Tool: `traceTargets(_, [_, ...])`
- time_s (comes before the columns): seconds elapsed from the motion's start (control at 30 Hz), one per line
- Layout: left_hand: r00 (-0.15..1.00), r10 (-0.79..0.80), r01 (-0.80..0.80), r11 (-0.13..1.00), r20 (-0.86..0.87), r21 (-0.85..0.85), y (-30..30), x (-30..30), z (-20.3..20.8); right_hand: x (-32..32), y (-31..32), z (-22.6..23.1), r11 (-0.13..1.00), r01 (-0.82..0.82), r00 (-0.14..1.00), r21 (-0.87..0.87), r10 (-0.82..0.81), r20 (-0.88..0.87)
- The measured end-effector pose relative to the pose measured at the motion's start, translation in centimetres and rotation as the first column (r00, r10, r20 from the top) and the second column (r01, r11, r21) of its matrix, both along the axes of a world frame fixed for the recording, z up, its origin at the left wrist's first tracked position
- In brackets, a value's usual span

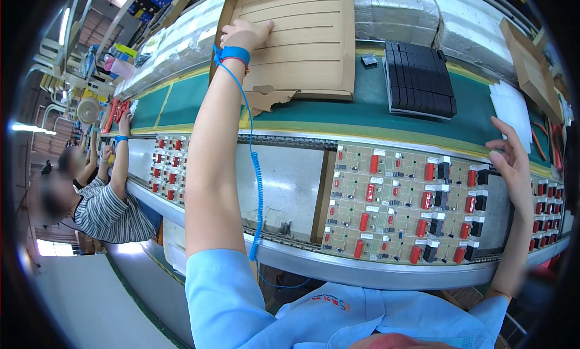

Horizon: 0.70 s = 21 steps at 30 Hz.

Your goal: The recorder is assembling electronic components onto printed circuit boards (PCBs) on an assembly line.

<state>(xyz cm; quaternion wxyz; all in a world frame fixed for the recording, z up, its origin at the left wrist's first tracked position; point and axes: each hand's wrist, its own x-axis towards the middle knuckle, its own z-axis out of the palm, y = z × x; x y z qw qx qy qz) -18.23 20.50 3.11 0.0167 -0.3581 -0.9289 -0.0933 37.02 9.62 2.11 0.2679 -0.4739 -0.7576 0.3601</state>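
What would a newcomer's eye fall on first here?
Likely the circuit-board panel, studded with red and black parts, right of centre on the conveyor. Next, the blue coiled cord running down from the wristband, left of centre. Above, the left hand is over an open cardboard box.

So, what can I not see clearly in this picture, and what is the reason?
In the head view:
- Under the left hand: hidden by the hand.
- The carton, far end: cut off by the upper edge.
- The conveyor behind the left forearm: hidden.
- Co-workers: faces blurred.
- Boards: tiniest parts too small.
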Motion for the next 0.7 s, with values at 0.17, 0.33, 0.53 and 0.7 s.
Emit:
traceTargets(0.17, [0.998,0.053,-0.056,0.992,0.033,0.115,1.6,-2.5,0.0,-0.3,0.1,-0.4,1.000,0.004,1.000,0.000,-0.004,0.006])
traceTargets(0.33, [0.986,-0.001,-0.019,0.992,0.164,0.121,3.3,-4.8,0.3,-0.1,-0.2,-0.1,1.000,0.026,0.999,0.005,-0.026,0.025])
traceTargets(0.53, [0.934,-0.088,0.057,0.993,0.347,0.099,3.2,-7.0,2.2,-0.4,-0.5,0.7,0.999,0.026,1.000,0.040,-0.025,-0.006])
traceTargets(0.7, [0.985,-0.150,0.113,0.936,0.087,0.334,0.8,-6.3,5.3,-0.8,-0.4,0.4,1.000,-0.014,1.000,0.017,0.013,0.004])
